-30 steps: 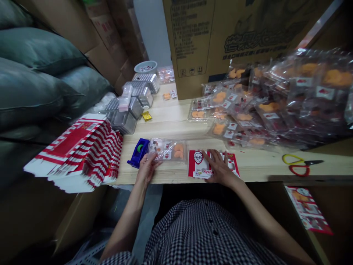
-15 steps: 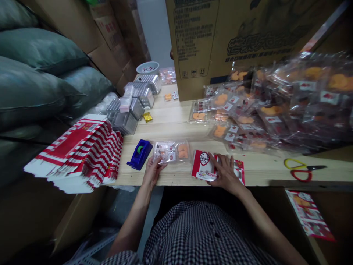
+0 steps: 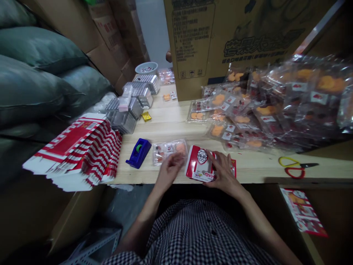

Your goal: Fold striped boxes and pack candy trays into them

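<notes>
A red and white printed cardboard box [image 3: 201, 163] with a cartoon face lies near the table's front edge, its front end standing up in thickness. My right hand [image 3: 224, 171] grips it from the right, thumb at the near edge and fingers over the top. Left of the box, my left hand [image 3: 170, 171] has loosely bent fingers, apart from the box and holding nothing that I can see. Just behind that hand lies a clear plastic pack [image 3: 165, 149] with orange pieces and small printed cards, partly covered by the fingers. A blue tape dispenser [image 3: 138, 154] stands farther left.
Flat red and white cartons [image 3: 74, 147] are stacked at left, with clear plastic cases [image 3: 124, 119] behind. Many filled clear packs [image 3: 264, 110] pile up at right, before a large brown carton [image 3: 193, 48]. Scissors [image 3: 296, 167] lie near the right front edge.
My left hand has let go of the clear pack and moved right, towards the box. The box in my right hand has shifted slightly left and looks more opened out.
</notes>
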The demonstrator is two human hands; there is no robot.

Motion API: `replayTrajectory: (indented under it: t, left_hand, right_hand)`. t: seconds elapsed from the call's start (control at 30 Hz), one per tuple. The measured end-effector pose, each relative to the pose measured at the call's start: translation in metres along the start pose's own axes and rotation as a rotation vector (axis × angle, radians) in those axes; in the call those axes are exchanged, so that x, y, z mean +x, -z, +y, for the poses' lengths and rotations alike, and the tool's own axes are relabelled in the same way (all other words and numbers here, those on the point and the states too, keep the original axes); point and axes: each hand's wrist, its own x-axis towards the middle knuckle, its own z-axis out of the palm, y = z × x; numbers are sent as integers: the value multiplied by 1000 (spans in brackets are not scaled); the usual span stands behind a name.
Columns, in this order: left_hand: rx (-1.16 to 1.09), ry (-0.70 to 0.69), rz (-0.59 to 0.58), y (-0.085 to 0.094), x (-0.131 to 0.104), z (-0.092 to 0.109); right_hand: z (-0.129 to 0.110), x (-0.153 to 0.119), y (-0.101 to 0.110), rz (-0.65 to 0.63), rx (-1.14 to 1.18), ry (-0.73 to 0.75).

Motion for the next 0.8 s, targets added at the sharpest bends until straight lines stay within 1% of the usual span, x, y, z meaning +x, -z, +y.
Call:
replayTrajectory:
  t: [0.03,0.07,0.13,0.23,0.3,0.37,0.47,0.5,0.57,0.63,0.7,0.73,0.77,0.8]
  left_hand:
    - [-64,44,-57,-10,2,3]
    - [-118,72,-84,-18,5,4]
    - [-204,108,-85,-28,11,1]
    - [-313,166,-96,-33,17,-8]
    - [-363,229,-130,-34,18,-13]
    - [-390,264,-147,-37,16,-18]
    - [-400,257,-126,-41,14,-27]
    - [-386,245,-137,-40,14,-30]
    - [-290,182,-183,-30,20,-34]
    - [-78,49,-209,-11,35,-34]
    - [231,-100,-190,13,60,-30]
    - [413,-143,-222,24,75,-28]
    - [580,-155,-265,33,91,-26]
    - [719,-132,-312,40,107,-24]
  right_hand:
    - [-2,1,-2,-2,-11,7]
    - [-4,2,-4,-4,-24,12]
    - [-6,4,-7,-19,-48,10]
    - [-9,7,-10,-73,-71,9]
    - [-12,12,-12,-119,-78,37]
    - [-15,18,-16,-148,-75,76]
    - [-20,26,-26,-128,-64,104]
    - [-19,28,-29,-111,-61,105]
    - [-16,28,-33,-79,-51,101]
    - [-10,26,-32,-53,-38,87]
    - [-3,24,-27,-30,-30,70]
    - [0,23,-24,-24,-27,64]
    - [3,23,-21,-22,-25,61]
    - [4,23,-18,-23,-23,59]
